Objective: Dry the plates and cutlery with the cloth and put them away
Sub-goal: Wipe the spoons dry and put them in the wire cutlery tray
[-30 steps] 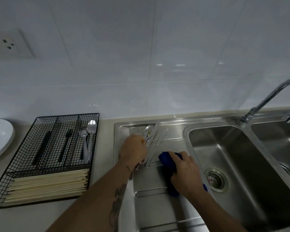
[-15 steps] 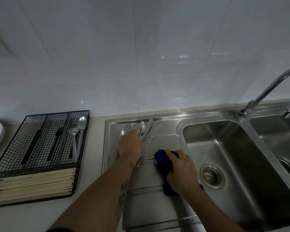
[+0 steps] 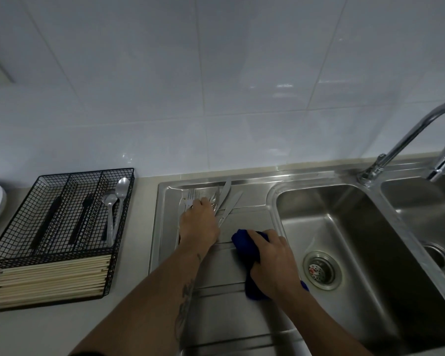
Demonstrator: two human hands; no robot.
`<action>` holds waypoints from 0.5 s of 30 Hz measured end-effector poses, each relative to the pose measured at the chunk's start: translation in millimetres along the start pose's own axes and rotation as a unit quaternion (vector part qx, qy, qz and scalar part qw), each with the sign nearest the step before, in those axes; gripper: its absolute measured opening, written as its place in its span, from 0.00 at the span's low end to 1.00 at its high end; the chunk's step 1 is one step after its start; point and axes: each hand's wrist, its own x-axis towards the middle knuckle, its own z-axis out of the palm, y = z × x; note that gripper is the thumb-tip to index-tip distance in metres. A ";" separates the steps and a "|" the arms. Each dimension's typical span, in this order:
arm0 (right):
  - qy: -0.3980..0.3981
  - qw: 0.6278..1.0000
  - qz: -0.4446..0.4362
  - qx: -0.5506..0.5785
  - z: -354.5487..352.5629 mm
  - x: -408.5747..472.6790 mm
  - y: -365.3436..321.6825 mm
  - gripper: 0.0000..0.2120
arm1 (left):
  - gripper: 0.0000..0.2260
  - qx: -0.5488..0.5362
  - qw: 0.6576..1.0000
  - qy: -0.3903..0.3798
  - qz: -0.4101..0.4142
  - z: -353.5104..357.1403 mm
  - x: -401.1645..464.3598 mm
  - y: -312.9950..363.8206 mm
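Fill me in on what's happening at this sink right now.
A person is drying washed-up cutlery. The left hand reaches into the pile of forks and knives on the draining board, while the right hand grips a blue cloth. Two spoons already lie in the black wire tray on the counter.

- Dim, cool light overall from where I watch; colours muted, arms read dark.
- Soft glare patches on the wall tiles (image 3: 283,88) up and left of the faucet (image 3: 409,140).
- Faucet neck catches a bright streak.
- Sink basin (image 3: 370,291) below the faucet falls into deep shadow.
- Tile lines left of the faucet bow: wide-angle distortion.
- Slight softness throughout.
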 end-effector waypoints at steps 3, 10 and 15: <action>0.000 1.000 0.003 0.002 -1.0 -0.6 0.8 0.32 | 0.23 0.002 1.000 0.000 0.016 -0.4 -2.5 0.1; 0.009 1.000 0.014 0.016 -3.9 -4.4 3.7 0.32 | 0.22 -0.053 0.998 -0.013 0.010 0.8 -13.7 -0.5; 0.020 0.999 0.024 0.028 -6.9 -9.2 4.3 0.32 | 0.18 -0.110 0.994 -0.001 -0.001 -10.0 -26.1 -4.0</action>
